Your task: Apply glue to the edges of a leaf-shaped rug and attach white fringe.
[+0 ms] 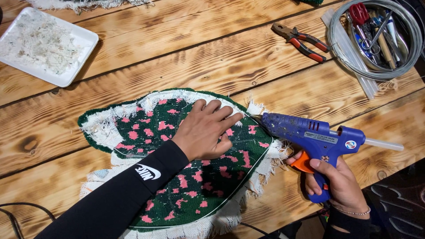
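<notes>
Here, glue gun (310, 137) nozzle at rug piece (186, 168) edge

We are seeing a dark green rug piece (195, 177) showing pink blotches and a white frayed edge, a blue glue gun (310, 137) wearing an orange trigger, and red-handled pliers (300, 41).

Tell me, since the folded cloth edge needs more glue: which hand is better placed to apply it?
Right. The right hand holds the blue glue gun, nozzle at the cloth edge; the left hand lies flat on the tufted piece.
</notes>
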